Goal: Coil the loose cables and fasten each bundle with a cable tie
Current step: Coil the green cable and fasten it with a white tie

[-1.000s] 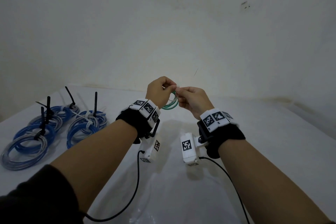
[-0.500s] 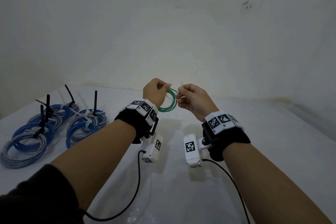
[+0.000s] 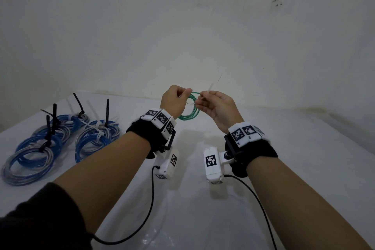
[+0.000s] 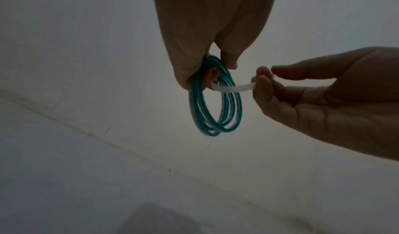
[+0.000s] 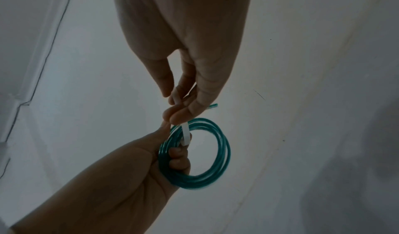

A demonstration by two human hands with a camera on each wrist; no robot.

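A small coil of green cable (image 3: 189,114) (image 4: 215,104) (image 5: 207,169) hangs in the air above the table, between both hands. My left hand (image 3: 176,101) (image 4: 207,63) pinches the coil at its top. A white cable tie (image 4: 232,89) (image 5: 186,134) loops round the coil's strands. My right hand (image 3: 213,105) (image 5: 179,113) pinches the tie's tail just right of the coil, and the tail's free end (image 3: 210,87) sticks up past the fingers. The tie's head is hidden by the left fingers.
Several blue and grey cable coils (image 3: 60,138), each bound with black or white ties, lie at the left of the white table (image 3: 304,148). A pale wall stands close behind. Black camera leads (image 3: 146,219) trail from both wrists toward me.
Both hands have risen a little and drawn slightly apart. The right hand has pulled the tie's tail out to the right, and the green coil now hangs more in view.
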